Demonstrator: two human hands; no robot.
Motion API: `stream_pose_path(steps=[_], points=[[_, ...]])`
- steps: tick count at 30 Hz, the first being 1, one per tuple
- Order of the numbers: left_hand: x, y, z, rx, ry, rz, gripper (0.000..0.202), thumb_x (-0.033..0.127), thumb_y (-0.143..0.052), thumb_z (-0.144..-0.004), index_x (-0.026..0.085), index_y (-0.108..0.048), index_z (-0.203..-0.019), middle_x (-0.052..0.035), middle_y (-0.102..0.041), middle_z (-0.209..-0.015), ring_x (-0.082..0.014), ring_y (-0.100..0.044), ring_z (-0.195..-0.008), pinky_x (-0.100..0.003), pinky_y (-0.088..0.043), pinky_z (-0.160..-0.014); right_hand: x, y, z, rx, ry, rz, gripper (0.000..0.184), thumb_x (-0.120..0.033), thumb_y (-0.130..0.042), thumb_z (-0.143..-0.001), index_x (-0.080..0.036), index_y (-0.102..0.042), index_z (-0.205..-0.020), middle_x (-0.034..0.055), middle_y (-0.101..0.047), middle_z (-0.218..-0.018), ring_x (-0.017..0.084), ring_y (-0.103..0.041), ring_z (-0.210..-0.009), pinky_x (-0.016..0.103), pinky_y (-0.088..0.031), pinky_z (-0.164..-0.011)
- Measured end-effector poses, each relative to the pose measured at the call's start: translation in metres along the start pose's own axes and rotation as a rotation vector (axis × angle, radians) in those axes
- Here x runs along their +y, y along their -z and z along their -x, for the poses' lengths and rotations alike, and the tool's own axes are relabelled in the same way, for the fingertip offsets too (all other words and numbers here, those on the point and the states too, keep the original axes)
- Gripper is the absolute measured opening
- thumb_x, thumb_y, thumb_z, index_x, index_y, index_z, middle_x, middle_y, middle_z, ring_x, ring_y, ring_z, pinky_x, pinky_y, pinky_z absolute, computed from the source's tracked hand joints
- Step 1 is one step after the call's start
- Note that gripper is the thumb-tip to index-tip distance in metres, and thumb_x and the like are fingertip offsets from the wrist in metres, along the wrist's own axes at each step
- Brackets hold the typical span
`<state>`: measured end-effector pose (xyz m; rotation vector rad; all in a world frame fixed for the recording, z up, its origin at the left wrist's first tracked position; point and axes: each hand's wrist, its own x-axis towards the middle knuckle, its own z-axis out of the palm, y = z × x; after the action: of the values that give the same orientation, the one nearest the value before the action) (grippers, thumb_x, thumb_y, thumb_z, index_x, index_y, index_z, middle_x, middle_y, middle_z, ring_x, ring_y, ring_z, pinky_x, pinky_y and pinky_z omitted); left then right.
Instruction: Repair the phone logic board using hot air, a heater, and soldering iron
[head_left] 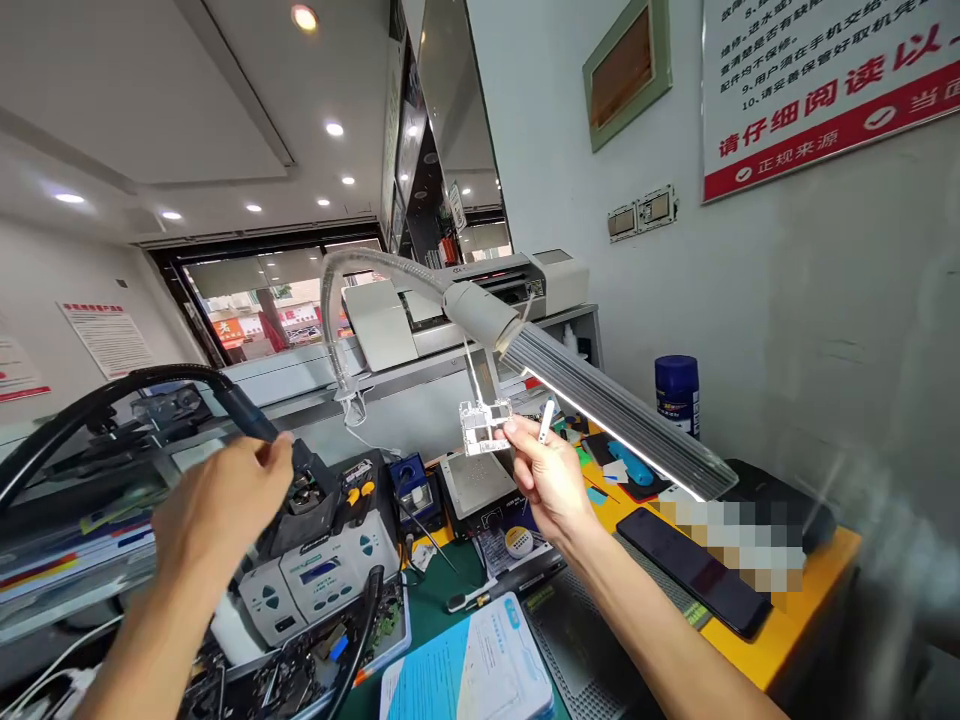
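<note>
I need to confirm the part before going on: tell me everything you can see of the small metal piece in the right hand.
The metal piece is a small, thin, silvery frame, roughly rectangular, with cut-out windows and little tabs along its top edge. It looks like shiny stamped sheet metal. It is held in the air above the bench, roughly upright and facing the camera, just below the lamp bar. The right hand pinches its right edge with the fingertips; nothing else seems to touch it.
</note>
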<state>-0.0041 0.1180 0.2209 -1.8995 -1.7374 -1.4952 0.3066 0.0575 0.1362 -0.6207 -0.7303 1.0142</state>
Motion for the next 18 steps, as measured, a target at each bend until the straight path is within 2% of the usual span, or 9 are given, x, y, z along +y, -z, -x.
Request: stream_pose_path(steps=[1, 3, 5, 6, 7, 9, 12, 15, 18], points=[[0.017, -0.003, 0.023, -0.064, 0.031, -0.007, 0.038, 0.061, -0.067, -0.076, 0.026, -0.065, -0.062, -0.0013, -0.052, -0.047, -0.0211, -0.043, -0.042, -0.031, -0.035, -0.045, 0.000, 0.000, 0.001, 0.007, 0.018, 0.012, 0.033, -0.040, -0.078, -0.075, -0.018, -0.072, -0.099, 0.0060, -0.074, -0.096, 0.004, -0.031, -0.040, 0.023, -0.016, -0.037], [0.050, -0.018, 0.069, -0.394, 0.092, 0.261, 0.041, 0.067, -0.057, -0.082, 0.029, -0.072, -0.087, -0.0030, -0.063, -0.060, -0.0226, -0.054, -0.048, -0.035, -0.045, -0.046, 0.003, 0.001, 0.005, 0.018, 0.057, 0.034, 0.030, -0.039, -0.077, -0.077, -0.018, -0.073, -0.098, 0.0066, -0.075, -0.095, 0.004, -0.032, -0.040, 0.025, -0.018, -0.039], [0.075, -0.040, 0.107, -0.630, 0.118, 0.536, 0.049, 0.066, -0.054, -0.084, 0.030, -0.067, -0.114, -0.0073, -0.073, -0.085, -0.0215, -0.060, -0.052, -0.039, -0.054, -0.050, 0.008, 0.005, 0.008, 0.022, 0.075, 0.052, 0.030, -0.040, -0.077, -0.078, -0.018, -0.073, -0.098, 0.0072, -0.075, -0.093, 0.005, -0.032, -0.039, 0.025, -0.019, -0.039], [0.083, -0.052, 0.121, -0.686, 0.120, 0.616, 0.052, 0.064, -0.053, -0.086, 0.029, -0.063, -0.124, -0.0110, -0.073, -0.102, -0.0225, -0.065, -0.060, -0.040, -0.057, -0.052, 0.011, 0.007, 0.009, 0.022, 0.076, 0.053, 0.031, -0.042, -0.077, -0.078, -0.018, -0.073, -0.099, 0.0074, -0.075, -0.091, 0.005, -0.033, -0.038, 0.025, -0.019, -0.038], [0.088, -0.063, 0.131, -0.687, 0.094, 0.666, 0.055, 0.061, -0.055, -0.087, 0.031, -0.056, -0.133, -0.0131, -0.070, -0.115, -0.0240, -0.069, -0.070, -0.040, -0.059, -0.055, 0.015, 0.010, 0.010, 0.021, 0.068, 0.048, 0.033, -0.043, -0.077, -0.078, -0.018, -0.073, -0.099, 0.0075, -0.076, -0.090, 0.005, -0.033, -0.037, 0.025, -0.018, -0.037], [0.089, -0.081, 0.141, -0.579, -0.010, 0.619, 0.070, 0.053, -0.065, -0.084, 0.036, -0.040, -0.147, -0.0136, -0.062, -0.132, -0.0256, -0.071, -0.087, -0.042, -0.064, -0.068, 0.021, 0.015, 0.011, 0.018, 0.038, 0.022, 0.036, -0.043, -0.080, -0.074, -0.017, -0.073, -0.099, 0.0074, -0.076, -0.085, 0.005, -0.032, -0.036, 0.024, -0.016, -0.037], [0.080, -0.096, 0.138, -0.435, -0.136, 0.437, 0.076, 0.045, -0.074, -0.079, 0.041, -0.040, -0.148, -0.0097, -0.065, -0.126, -0.0262, -0.071, -0.086, -0.046, -0.064, -0.077, 0.027, 0.022, 0.012, 0.001, -0.022, -0.007, 0.039, -0.042, -0.083, -0.071, -0.015, -0.072, -0.098, 0.0071, -0.076, -0.081, 0.003, -0.029, -0.036, 0.023, -0.014, -0.036], [0.076, -0.100, 0.128, -0.490, -0.156, 0.479, 0.050, 0.042, -0.073, -0.081, 0.040, -0.060, -0.129, -0.0047, -0.072, -0.111, -0.0252, -0.071, -0.079, -0.045, -0.063, -0.075, 0.028, 0.027, 0.012, -0.022, -0.052, 0.001, 0.041, -0.044, -0.081, -0.074, -0.014, -0.071, -0.100, 0.0075, -0.077, -0.083, 0.002, -0.029, -0.034, 0.022, -0.015, -0.034], [0.089, -0.102, 0.125, -0.627, -0.034, 0.770, 0.047, 0.036, -0.077, -0.079, 0.034, -0.066, -0.124, -0.0056, -0.071, -0.122, -0.0268, -0.071, -0.094, -0.042, -0.062, -0.085, 0.027, 0.030, 0.013, -0.002, -0.029, -0.002, 0.041, -0.045, -0.080, -0.075, -0.014, -0.071, -0.100, 0.0077, -0.077, -0.084, 0.002, -0.031, -0.033, 0.021, -0.018, -0.032]])
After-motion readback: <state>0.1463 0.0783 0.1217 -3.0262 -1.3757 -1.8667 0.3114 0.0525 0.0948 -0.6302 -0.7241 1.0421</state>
